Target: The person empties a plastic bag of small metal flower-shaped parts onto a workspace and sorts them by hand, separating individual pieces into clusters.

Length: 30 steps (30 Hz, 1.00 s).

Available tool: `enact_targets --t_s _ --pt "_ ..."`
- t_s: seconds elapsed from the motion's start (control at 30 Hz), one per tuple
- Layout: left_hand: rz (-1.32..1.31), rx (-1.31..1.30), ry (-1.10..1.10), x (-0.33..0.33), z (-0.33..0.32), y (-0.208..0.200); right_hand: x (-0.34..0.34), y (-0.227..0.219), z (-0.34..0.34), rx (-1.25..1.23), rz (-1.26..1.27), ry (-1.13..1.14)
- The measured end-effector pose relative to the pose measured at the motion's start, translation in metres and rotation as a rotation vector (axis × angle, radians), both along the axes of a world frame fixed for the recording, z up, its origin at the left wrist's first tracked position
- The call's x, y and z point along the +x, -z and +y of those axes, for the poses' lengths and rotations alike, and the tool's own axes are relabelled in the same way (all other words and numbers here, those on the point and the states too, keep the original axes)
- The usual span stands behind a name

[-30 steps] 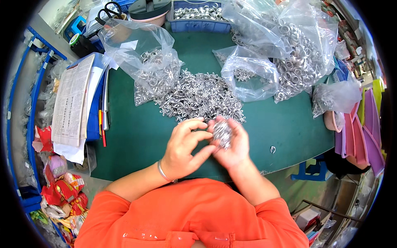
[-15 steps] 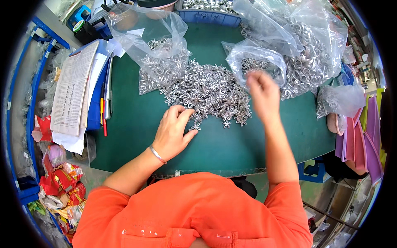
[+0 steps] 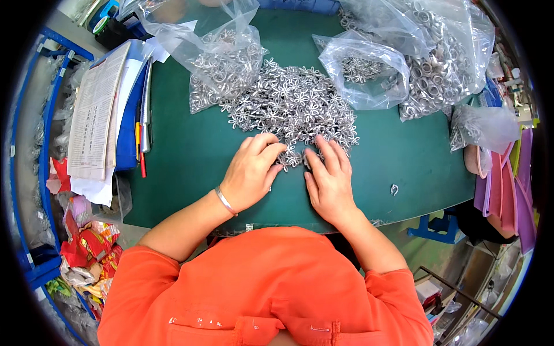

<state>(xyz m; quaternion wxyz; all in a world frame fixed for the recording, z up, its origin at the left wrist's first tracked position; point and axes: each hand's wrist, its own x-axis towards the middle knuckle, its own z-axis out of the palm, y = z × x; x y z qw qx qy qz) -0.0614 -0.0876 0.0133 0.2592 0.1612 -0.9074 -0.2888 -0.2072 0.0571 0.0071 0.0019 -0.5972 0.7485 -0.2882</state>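
Note:
A heap of silver flower-shaped metal pieces lies in the middle of the green table. My left hand rests at its near left edge, fingers curved and thumb apart, touching pieces there. Across a small gap, my right hand has its fingers spread over the near edge of the heap. A few flower pieces sit between the two hands. I see nothing gripped in either hand, though the fingertips partly cover the pieces. Off to the right, one small loose silver piece lies alone on the table.
A clear bag of similar pieces touches the heap's left side. Behind my right hand is an open-mouthed clear bag, beside a large bag of metal rings. Papers and a blue folder stand at left; a smaller bag is far right.
My right hand has come down from the open bag at the back right to the heap's near edge. A loose piece now shows on the right of the table. The view has shifted slightly.

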Motion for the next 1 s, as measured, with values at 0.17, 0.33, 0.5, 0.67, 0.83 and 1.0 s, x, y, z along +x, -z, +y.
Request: enact_targets --t_s 0.17,0.33,0.5,0.67,0.83,1.0 --pt "-0.06 0.163 0.115 0.014 0.0 0.004 0.0 -0.004 0.009 -0.044 -0.106 -0.15" --pt "-0.024 0.274 0.009 0.022 0.006 0.007 -0.002 0.001 0.024 -0.12 -0.304 -0.161" --pt "0.066 0.373 -0.07 0.02 0.001 0.001 -0.004 -0.005 0.025 -0.079 -0.268 -0.193" --pt "0.004 0.781 -0.102 0.02 -0.001 -0.001 0.016 0.005 0.01 -0.069 -0.152 -0.278" --pt "-0.172 0.745 -0.216 0.028 -0.002 -0.005 0.015 -0.001 0.004 -0.118 -0.109 -0.215" --pt "0.005 0.256 -0.231 0.027 0.001 0.004 0.042 -0.004 -0.02 -0.136 -0.054 -0.313"
